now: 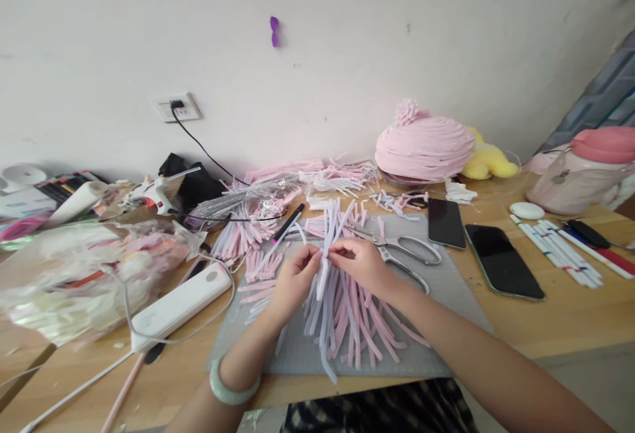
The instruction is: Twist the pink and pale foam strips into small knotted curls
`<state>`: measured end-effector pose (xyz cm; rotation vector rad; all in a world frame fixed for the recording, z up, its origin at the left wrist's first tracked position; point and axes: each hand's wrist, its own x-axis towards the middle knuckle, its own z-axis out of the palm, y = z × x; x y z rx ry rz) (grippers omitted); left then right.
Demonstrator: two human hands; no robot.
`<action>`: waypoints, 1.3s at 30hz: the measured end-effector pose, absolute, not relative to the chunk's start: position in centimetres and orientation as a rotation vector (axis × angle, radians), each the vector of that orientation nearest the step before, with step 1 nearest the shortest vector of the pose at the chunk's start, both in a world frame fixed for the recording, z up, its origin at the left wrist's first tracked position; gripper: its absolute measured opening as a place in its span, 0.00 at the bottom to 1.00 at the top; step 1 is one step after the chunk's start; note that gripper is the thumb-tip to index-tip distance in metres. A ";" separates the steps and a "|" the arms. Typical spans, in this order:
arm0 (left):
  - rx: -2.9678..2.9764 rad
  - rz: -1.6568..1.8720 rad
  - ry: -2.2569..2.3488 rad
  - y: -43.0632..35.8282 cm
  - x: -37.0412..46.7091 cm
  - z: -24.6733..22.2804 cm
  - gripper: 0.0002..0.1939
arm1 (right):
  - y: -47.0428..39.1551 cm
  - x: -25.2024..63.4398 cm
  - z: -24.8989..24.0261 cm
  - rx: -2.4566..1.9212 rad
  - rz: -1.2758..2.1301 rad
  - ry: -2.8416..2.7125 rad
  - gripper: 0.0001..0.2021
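Observation:
Both hands meet over a grey mat (446, 307) in the middle of the table. My left hand (299, 277) pinches the left side of a bundle of pale lilac fuzzy strips (322, 287) at its middle. From the right, my right hand (361, 262) pinches the same bundle, its fingertips close to those of my left hand. The bundle's ends fan out above and below the hands. Pink fuzzy strips (367, 334) spread on the mat beneath and to the right. Large metal scissors (397, 248) lie just beyond my right hand.
Left of the mat are a white power strip (181, 304) with cables and a plastic bag of scraps (99, 274). Two phones (503, 261) and several markers (558, 251) lie right. A pink strip-covered dome (424, 149) and a yellow plush (489, 158) stand near the wall.

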<state>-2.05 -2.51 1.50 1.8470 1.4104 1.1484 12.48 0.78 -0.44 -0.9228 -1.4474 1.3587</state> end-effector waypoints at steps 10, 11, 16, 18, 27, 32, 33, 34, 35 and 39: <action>1.712 1.158 1.223 -2.7 -2.4 1.7 0.12 | 0.2 12.6 1.5 -0.890 1.849 -1.076 0.10; 1.611 1.160 1.172 -2.7 -2.3 1.9 0.15 | 0.3 12.7 1.4 -0.902 1.799 -1.111 0.10; 1.207 1.085 1.057 -2.9 -1.8 2.6 0.16 | 0.7 13.0 0.9 -0.978 1.474 -1.407 0.09; 1.206 1.073 1.131 -2.8 -2.0 2.5 0.12 | 0.7 13.1 0.9 -0.999 1.331 -1.529 0.07; 1.188 0.832 0.953 -1.9 -4.2 2.7 0.19 | 0.3 13.7 1.7 -0.901 0.946 -1.797 0.04; 1.281 1.005 1.097 -2.3 -2.3 2.6 0.09 | 0.1 13.5 1.5 -0.878 1.021 -1.795 0.03; 1.283 1.024 1.106 -2.4 -2.1 2.5 0.08 | 0.0 13.3 1.5 -0.899 1.120 -1.744 0.03; 1.291 1.039 1.111 -2.4 -2.1 2.4 0.07 | 0.0 13.2 1.5 -0.923 1.248 -1.668 0.02; 1.304 1.055 1.112 -2.4 -2.1 2.3 0.06 | 0.0 13.1 1.5 -0.940 1.393 -1.567 0.03; 1.431 1.113 1.123 -2.4 -2.5 2.1 0.05 | 0.1 12.9 1.8 -0.923 2.066 -0.966 0.05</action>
